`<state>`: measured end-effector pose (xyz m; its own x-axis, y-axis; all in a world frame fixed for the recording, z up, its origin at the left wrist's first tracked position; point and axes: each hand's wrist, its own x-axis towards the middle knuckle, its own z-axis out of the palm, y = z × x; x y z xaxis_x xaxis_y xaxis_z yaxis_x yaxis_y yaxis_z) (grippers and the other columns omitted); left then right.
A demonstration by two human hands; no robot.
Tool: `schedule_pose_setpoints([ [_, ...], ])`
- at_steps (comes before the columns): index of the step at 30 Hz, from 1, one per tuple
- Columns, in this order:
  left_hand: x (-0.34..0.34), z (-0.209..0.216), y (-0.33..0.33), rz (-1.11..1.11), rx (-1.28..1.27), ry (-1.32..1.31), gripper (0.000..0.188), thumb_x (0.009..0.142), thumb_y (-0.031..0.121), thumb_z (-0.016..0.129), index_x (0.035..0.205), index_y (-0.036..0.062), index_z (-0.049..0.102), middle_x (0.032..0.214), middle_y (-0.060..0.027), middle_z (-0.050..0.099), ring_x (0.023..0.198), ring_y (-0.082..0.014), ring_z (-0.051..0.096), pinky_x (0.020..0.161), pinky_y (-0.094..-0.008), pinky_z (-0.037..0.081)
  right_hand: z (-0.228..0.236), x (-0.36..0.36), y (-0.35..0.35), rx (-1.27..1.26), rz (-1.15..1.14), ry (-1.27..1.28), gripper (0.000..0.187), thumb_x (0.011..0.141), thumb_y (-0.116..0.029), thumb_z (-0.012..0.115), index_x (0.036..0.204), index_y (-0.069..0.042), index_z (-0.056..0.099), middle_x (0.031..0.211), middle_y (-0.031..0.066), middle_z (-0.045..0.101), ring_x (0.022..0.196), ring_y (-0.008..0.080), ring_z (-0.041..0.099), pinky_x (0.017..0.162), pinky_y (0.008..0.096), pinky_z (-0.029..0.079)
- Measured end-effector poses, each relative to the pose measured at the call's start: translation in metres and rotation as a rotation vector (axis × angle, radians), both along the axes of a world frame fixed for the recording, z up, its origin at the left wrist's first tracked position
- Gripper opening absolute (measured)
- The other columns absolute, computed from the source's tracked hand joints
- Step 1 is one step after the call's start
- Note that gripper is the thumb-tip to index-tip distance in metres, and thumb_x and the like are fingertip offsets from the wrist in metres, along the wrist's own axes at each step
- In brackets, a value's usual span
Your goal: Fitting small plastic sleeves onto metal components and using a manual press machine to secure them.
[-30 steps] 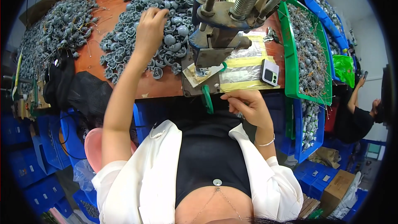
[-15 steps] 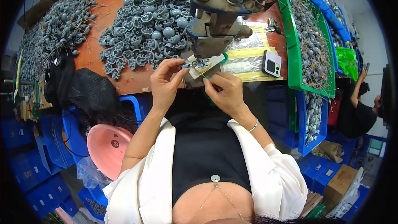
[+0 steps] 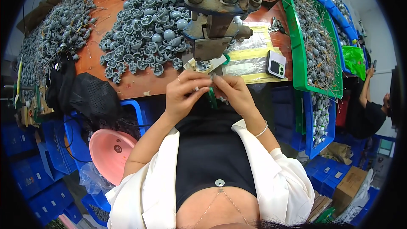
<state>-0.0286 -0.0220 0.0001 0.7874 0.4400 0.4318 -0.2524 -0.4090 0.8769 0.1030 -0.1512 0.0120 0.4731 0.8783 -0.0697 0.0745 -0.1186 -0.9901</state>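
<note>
My left hand (image 3: 185, 94) and my right hand (image 3: 235, 95) meet in front of the press, at the table's near edge. Both are closed in a pinch, fingertips almost touching. What lies between them is mostly hidden by the fingers; a small whitish bit shows at the left fingers. Just beyond, a grey plastic part (image 3: 204, 65) sits under the head of the metal press (image 3: 213, 47), on its pale plate. Below the fingertips hangs a green thing (image 3: 212, 98), with small pale bits beside my right hand.
Grey half-round plastic shells (image 3: 146, 29) are heaped left of the press, wired grey parts (image 3: 59, 25) farther left. To the right lie a phone (image 3: 276, 64), keys (image 3: 276, 25) and a green crate (image 3: 303, 84) of wired parts. A pink basin (image 3: 101, 154) stands lower left. Another person (image 3: 369, 112) is far right.
My left hand has left the grey part at the press and come right and nearer me, meeting my right hand. The whole view has shifted slightly.
</note>
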Motion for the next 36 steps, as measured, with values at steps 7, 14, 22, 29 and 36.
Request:
schedule_pose_setpoints([
  [7, 0.002, 0.006, -0.006, 0.321, 0.243, -0.219, 0.018, 0.085, 0.014, 0.063, 0.094, 0.0, 0.068, 0.095, -0.0137, 0.064, 0.072, -0.0175, 0.059, 0.063, -0.0243, 0.046, -0.01, 0.012, 0.0, 0.181, -0.109, 0.557, 0.01, 0.092, -0.016, 0.058, 0.092, -0.006, 0.055, 0.073, -0.0028, 0.053, 0.051, 0.004, 0.046, 0.046, 0.0172, 0.034],
  [14, 0.002, -0.004, 0.001, 0.393, -0.816, -0.388, 0.027, 0.097, 0.016, 0.046, 0.107, -0.0052, 0.06, 0.115, -0.0157, 0.06, 0.064, -0.014, 0.062, 0.061, -0.025, 0.055, -0.009, 0.013, 0.014, 0.121, -0.176, -0.33, 0.005, 0.089, -0.004, 0.056, 0.089, -0.001, 0.052, 0.074, 0.0015, 0.056, 0.062, 0.008, 0.055, 0.057, 0.023, 0.043],
  [22, 0.011, 0.0, -0.004, 0.703, 0.161, -0.299, 0.053, 0.083, 0.004, 0.064, 0.13, -0.0058, 0.04, 0.136, -0.014, 0.044, 0.12, -0.0265, 0.049, 0.094, -0.0327, 0.045, -0.015, 0.012, 0.019, 0.166, -0.167, -0.538, 0.007, 0.086, 0.001, 0.058, 0.089, 0.0, 0.052, 0.075, 0.0056, 0.058, 0.065, 0.0108, 0.053, 0.057, 0.0249, 0.042],
  [29, 0.002, -0.004, -0.016, 0.318, 0.108, 0.187, 0.022, 0.072, 0.007, 0.074, 0.093, 0.0028, 0.067, 0.082, -0.0072, 0.061, 0.068, -0.0213, 0.059, 0.061, -0.0318, 0.047, -0.019, 0.004, 0.022, 0.223, -0.023, -0.265, 0.01, 0.084, 0.0, 0.061, 0.09, 0.001, 0.053, 0.076, 0.0053, 0.059, 0.064, 0.0098, 0.054, 0.057, 0.0235, 0.042],
  [36, 0.01, -0.009, 0.001, 0.348, 0.13, 0.204, 0.017, 0.076, 0.003, 0.071, 0.091, -0.0003, 0.065, 0.074, -0.0064, 0.058, 0.051, -0.0114, 0.048, 0.048, -0.0243, 0.037, -0.023, -0.003, 0.031, 0.089, -0.263, -0.345, 0.019, 0.081, -0.005, 0.067, 0.097, -0.001, 0.058, 0.06, 0.004, 0.062, 0.057, 0.0083, 0.059, 0.054, 0.0224, 0.044],
])
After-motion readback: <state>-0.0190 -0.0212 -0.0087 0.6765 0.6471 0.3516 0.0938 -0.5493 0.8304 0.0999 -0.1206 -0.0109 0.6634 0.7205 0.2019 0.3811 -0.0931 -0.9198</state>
